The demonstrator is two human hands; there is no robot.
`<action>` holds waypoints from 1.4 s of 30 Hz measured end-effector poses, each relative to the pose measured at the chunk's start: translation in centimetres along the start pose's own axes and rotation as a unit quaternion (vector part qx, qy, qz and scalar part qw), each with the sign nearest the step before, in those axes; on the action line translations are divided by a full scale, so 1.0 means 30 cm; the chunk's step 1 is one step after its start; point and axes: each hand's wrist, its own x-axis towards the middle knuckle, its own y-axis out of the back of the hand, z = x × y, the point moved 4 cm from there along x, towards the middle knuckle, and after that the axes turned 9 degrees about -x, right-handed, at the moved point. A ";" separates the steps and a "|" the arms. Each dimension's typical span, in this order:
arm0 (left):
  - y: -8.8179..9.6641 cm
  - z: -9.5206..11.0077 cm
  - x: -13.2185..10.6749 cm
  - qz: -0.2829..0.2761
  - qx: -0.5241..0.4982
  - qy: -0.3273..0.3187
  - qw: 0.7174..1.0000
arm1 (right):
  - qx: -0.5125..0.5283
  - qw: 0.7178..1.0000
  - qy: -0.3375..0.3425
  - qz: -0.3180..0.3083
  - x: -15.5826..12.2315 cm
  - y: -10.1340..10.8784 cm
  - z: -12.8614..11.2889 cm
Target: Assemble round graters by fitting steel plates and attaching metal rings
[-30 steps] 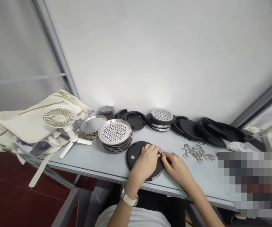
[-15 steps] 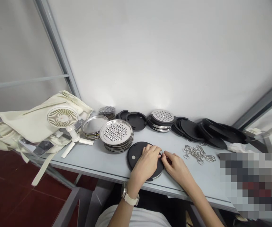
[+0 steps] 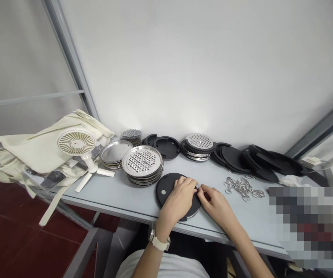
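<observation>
A round black disc (image 3: 167, 186) with a pale dot lies on the table near the front edge, a thin silvery rim showing at its lower right. Across it rests my left hand (image 3: 180, 197), fingers bent together and gripping its right side. My right hand (image 3: 216, 204) pinches at the same edge, thumb and forefinger closed by the left fingertips. A tiny shiny piece shows between the hands; its kind is unclear. To the right lies a pile of silvery wire loops (image 3: 242, 188). Left of the disc stands a stack of round metal graters (image 3: 142, 164).
Metal plates (image 3: 116, 151), a perforated disc (image 3: 199, 142) on a stack, and black round trays (image 3: 168, 147) line the wall. More black trays (image 3: 270, 162) lie at right. A white fan (image 3: 77, 143) and cream bag (image 3: 39, 148) occupy the left end.
</observation>
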 end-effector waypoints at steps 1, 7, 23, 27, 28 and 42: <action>0.000 0.000 0.000 -0.002 0.000 0.002 1.000 | -0.001 1.000 0.000 0.002 0.001 0.001 -0.001; 0.002 0.004 0.002 -0.002 -0.001 0.002 1.000 | 0.001 1.000 -0.007 0.007 0.003 -0.001 0.002; 0.011 0.004 0.004 -0.004 -0.006 -0.020 1.000 | 0.036 0.999 -0.027 -0.006 -0.002 -0.006 0.010; 0.009 0.002 0.005 -0.003 -0.007 -0.023 1.000 | 0.037 0.999 -0.034 -0.006 -0.003 -0.005 0.011; 0.008 0.001 0.005 -0.002 -0.008 -0.023 1.000 | 0.038 0.999 -0.035 -0.006 -0.002 -0.006 0.012; 0.004 -0.013 -0.003 0.013 -0.054 -0.004 0.998 | 0.047 0.998 -0.030 -0.008 -0.001 -0.016 0.021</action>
